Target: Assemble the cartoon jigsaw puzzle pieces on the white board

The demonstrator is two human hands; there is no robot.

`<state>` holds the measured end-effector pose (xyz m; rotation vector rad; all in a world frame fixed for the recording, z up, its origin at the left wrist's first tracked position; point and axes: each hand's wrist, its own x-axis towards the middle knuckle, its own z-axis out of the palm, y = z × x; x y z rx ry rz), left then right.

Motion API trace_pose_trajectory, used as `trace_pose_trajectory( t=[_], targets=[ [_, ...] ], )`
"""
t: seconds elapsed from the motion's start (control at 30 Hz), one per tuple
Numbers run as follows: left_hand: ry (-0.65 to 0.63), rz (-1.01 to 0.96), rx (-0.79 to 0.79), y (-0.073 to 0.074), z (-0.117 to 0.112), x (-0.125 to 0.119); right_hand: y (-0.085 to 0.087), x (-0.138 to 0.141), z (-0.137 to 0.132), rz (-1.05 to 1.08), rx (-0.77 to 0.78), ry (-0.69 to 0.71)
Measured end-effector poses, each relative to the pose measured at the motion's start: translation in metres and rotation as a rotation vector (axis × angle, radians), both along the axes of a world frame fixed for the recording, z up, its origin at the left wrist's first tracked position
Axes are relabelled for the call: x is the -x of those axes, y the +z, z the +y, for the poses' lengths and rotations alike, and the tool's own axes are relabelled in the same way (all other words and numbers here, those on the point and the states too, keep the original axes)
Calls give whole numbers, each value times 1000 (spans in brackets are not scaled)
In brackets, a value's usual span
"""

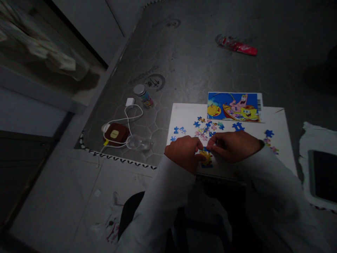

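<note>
My left hand [184, 151] is closed at the near edge of a white board [181, 112], its thumb and forefinger on a small joined section of jigsaw puzzle [207, 161], yellow and blue. Just right of it, my right hand [234, 146] pinches at a blue jigsaw piece by the section's top edge; the fingertips hide most of that piece. Loose jigsaw pieces [202, 131] in blue, pink and yellow lie beyond both hands. A blue cartoon picture card [233, 107] rests at the board's far edge. More blue pieces [238, 126] sit below the card.
Left of the board are a clear bottle [139, 143], a brown case [117, 134], a white charger [130, 102] with its cable, and a canister [144, 96]. A red packet [244, 48] lies farther off. A dark-screened device [323, 175] rests at right.
</note>
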<state>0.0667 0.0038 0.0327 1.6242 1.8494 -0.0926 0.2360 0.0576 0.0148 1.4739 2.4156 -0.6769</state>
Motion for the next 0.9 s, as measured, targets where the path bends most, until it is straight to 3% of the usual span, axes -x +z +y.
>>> trace_pose_trajectory(
  t=[0.33,0.5,0.67,0.8,0.9],
  targets=[
    [-4,-15,-13,0,-2,1,-3,-12,-4,301,-153,-116],
    [-6,-8,31,3,1,0,-2,-13,1,294,-27,-46],
    [8,19,19,5,0,-2,-1,-10,1,259,-1,16],
    [1,26,12,6,0,-2,-3,-10,1,257,-31,14],
    [2,22,12,6,0,-1,-6,-11,2,280,-102,88]
  ],
)
